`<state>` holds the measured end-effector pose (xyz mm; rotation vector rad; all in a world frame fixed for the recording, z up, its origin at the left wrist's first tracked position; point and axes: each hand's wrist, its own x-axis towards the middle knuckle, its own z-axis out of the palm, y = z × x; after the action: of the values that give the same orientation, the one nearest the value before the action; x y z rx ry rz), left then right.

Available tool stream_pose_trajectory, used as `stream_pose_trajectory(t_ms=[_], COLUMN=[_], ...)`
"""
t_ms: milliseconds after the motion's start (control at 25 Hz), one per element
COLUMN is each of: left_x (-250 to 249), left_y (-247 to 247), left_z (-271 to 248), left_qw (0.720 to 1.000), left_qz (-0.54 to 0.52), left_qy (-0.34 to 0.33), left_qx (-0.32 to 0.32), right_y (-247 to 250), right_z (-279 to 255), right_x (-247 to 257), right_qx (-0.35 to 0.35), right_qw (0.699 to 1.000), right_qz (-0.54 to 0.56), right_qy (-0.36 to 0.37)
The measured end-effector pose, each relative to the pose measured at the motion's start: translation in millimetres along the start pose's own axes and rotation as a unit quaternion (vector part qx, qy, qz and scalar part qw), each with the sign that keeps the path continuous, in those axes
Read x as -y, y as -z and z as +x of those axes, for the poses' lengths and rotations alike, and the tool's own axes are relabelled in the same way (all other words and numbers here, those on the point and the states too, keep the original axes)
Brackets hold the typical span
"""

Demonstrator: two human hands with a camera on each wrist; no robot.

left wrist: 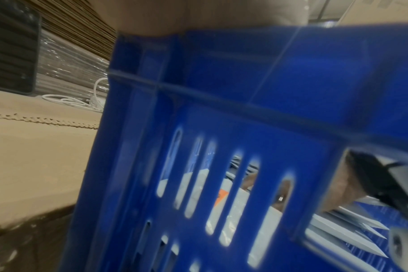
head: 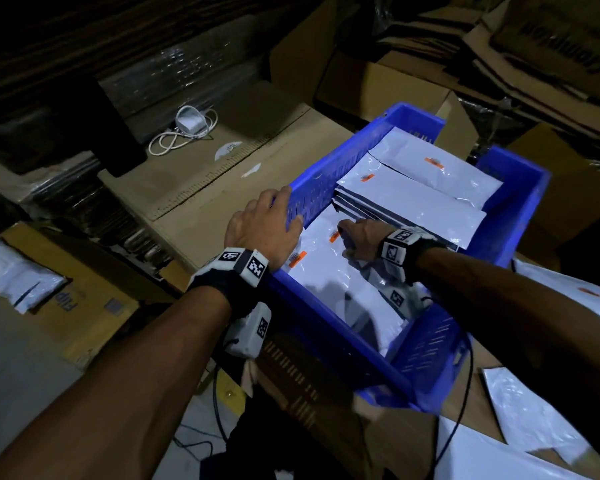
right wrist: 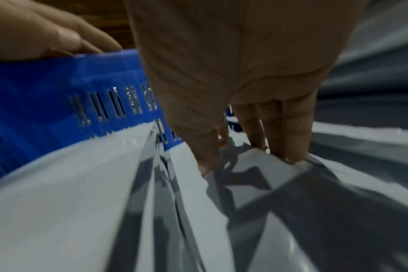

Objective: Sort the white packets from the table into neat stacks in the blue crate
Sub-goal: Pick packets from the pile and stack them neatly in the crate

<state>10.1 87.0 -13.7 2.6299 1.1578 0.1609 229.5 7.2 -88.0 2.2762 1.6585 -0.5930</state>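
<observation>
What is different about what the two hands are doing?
The left hand grips the blue crate rim from outside; the right hand reaches inside it. The left hand touches only plastic; the right hand's fingertips press on a white packet. Both wear wrist cameras.

- White charger with coiled cable (head: 184, 131) sits on the flat cardboard sheet (head: 201, 188) ahead of you, far left part; cable loops also show low in your left wrist view (left wrist: 70, 101).
- Dark flat rectangular object (head: 94, 133) leans at the sheet's back-left edge; can't tell what it is.
- Shrink-wrapped stack of flattened cardboard (head: 174, 74) stands behind the charger.
- Small white round sticker (head: 227, 149) lies on the sheet, right of the cable.
- Open brown cartons (head: 378, 74) pile up at the back right, one with dark printed lettering (head: 565, 46).
- Brown box with blue print (head: 66, 299) sits low on your left.
- Black cables (head: 194, 441) trail on the floor near your feet.
</observation>
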Motion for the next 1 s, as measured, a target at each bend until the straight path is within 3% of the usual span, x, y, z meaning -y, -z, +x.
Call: stream_pose_trajectory(t_ms=[160, 280, 600, 800, 1000], left_x=[1.5, 1.6, -15.2, -70.1, -143.8], left_y=[-0.2, -0.3, 14.0, 37.1, 40.5], left_z=[1.4, -0.3, -16.7, -51.1, -91.1], left_qw=[1.0, 1.0, 0.998, 0.989, 0.969], left_qz=[-0.003, -0.01, 0.048, 0.057, 0.022], left_qy=[-0.002, -0.004, -0.031, -0.117, -0.242], left_qx=[-0.003, -0.006, -0.033, -0.065, -0.049], right_y=[20.9, 38.9, 93.8, 71.2, 5.5], right_z=[-13.5, -36.3, -148.1, -234.0, -301.7], right_x=[1.5, 5.1, -1.7, -19.7, -37.6], right_qx=[-0.02, -0.033, -0.098, -0.189, -0.261], right_qw=[1.0, 0.997, 0.979, 0.958, 0.919], right_qz=[0.004, 0.073, 0.178, 0.211, 0.25], right_qy=[0.009, -0.013, -0.024, -0.041, -0.155])
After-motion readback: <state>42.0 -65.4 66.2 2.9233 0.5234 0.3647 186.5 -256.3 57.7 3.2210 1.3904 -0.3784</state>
